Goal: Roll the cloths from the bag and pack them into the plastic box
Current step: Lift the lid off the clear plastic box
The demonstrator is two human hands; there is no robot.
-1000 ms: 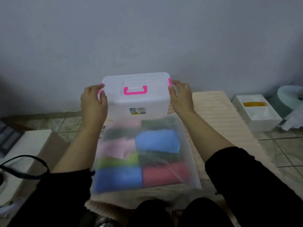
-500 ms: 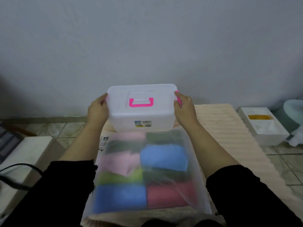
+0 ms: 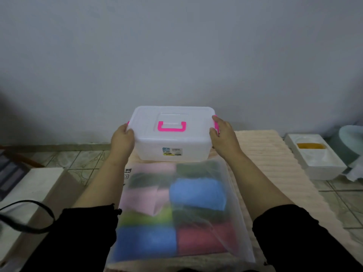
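Translucent plastic box (image 3: 172, 142) lidded, left hand (image 3: 122, 139), right hand (image 3: 224, 137) clasping its ends

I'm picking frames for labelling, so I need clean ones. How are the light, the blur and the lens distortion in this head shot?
Head view: dim, bluish, even light with no glare; the plastic box and both hands look fairly sharp; the cloths in the frosted bag are hazy; the black strap is smeared; wide-angle bending shows toward the edges.

Lidded clear plastic box (image 3: 172, 142), frosted bag (image 3: 176, 213) of folded cloths (image 3: 196, 191)
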